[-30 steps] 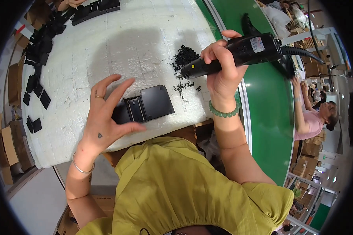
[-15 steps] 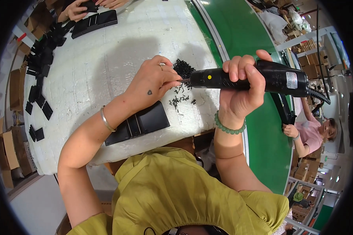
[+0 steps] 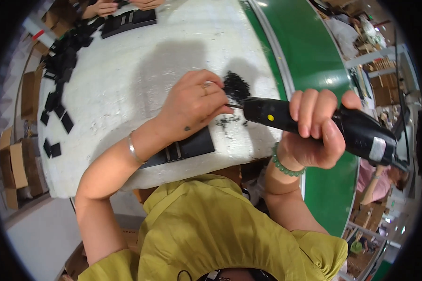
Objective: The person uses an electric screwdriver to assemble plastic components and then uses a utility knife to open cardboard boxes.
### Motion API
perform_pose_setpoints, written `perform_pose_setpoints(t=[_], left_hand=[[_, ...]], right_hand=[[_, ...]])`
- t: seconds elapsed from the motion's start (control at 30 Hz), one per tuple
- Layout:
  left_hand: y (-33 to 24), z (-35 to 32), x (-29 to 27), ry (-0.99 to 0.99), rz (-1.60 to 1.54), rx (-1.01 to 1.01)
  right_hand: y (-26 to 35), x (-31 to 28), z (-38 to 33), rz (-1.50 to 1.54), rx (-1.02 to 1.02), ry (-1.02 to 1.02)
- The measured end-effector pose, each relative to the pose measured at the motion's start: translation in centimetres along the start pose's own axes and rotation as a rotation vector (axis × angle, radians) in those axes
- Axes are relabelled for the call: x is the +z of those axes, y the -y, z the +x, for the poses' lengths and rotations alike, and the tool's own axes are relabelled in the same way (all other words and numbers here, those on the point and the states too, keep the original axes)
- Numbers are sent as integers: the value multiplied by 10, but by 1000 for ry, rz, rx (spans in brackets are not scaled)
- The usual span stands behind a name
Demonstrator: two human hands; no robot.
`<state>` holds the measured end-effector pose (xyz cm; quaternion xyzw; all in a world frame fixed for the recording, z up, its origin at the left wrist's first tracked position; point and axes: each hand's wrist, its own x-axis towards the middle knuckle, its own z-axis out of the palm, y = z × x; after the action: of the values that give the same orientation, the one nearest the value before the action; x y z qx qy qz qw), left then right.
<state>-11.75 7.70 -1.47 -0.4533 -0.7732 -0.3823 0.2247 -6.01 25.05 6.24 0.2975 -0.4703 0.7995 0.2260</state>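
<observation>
My right hand (image 3: 316, 133) grips a black electric screwdriver (image 3: 269, 112) with a yellow dot on its side. The tool lies almost level, its thin metal bit (image 3: 236, 106) toward the left. At the bit's tip, the fingers of my left hand (image 3: 192, 105) are pinched together; whatever they hold is hidden. Just beyond the bit, a heap of small black screws (image 3: 236, 84) rests on the table, with loose ones (image 3: 227, 122) scattered nearer. A flat black panel (image 3: 199, 144) with metal strips lies under my left wrist, partly covered by it.
Black pieces (image 3: 63, 56) line the left side of the white wrapped table (image 3: 108, 89). Across it, another person's hands (image 3: 103, 8) are beside a similar black panel (image 3: 129, 22). A green surface (image 3: 323, 201) runs along the right, where a person in pink (image 3: 377, 182) shows.
The whole view has shifted, so the table sits farther right. The screwdriver's rear end has tilted lower toward me. My left fingers stay at the bit's tip.
</observation>
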Motion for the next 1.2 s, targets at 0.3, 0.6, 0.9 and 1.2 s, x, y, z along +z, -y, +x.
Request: perform_pose_setpoints(t=[0.3,0.6,0.9,1.2], left_hand=[[-26,-35,-24,-50,-108,-186],[45,-152,-197,-15,784,-955],[38,-163,-208,-24,472,-1023],[-10,-107,-158,-164,-428,-982]], right_hand=[[-12,27,-12,-6,47,160],[-12,15,-16,16,127,-94],[-2,12,-26,-12,135,-75],[2,10,-26,19,162,-7]])
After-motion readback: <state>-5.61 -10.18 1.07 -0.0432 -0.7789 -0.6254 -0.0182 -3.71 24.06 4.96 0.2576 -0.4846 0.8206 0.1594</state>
